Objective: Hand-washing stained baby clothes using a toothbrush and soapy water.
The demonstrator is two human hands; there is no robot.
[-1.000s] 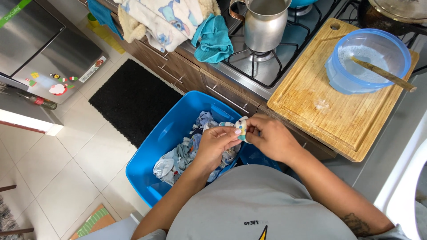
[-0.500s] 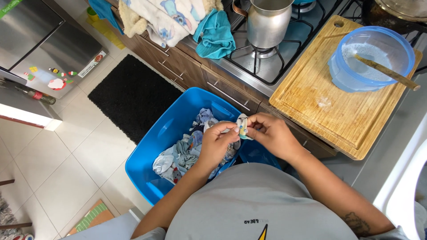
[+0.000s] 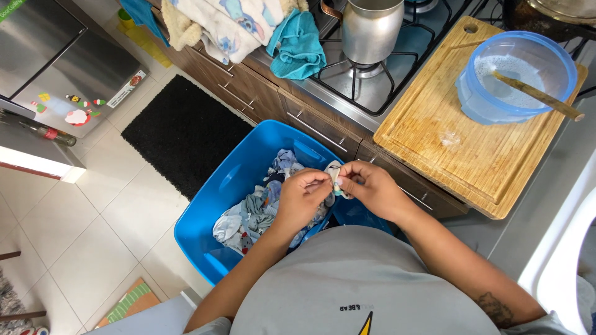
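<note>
keep both pinches firm: your left hand (image 3: 301, 198) and right hand (image 3: 371, 191) each nip a small pale cloth piece (image 3: 336, 179) between fingertips, held between them. just below your hands sits the blue bin (image 3: 218, 205) of crumpled laundry; beyond your right hand lies the wooden board (image 3: 434, 155).

Left hand (image 3: 302, 197) and right hand (image 3: 370, 189) pinch a small pale garment (image 3: 336, 178) above a blue laundry tub (image 3: 231, 186).
</note>
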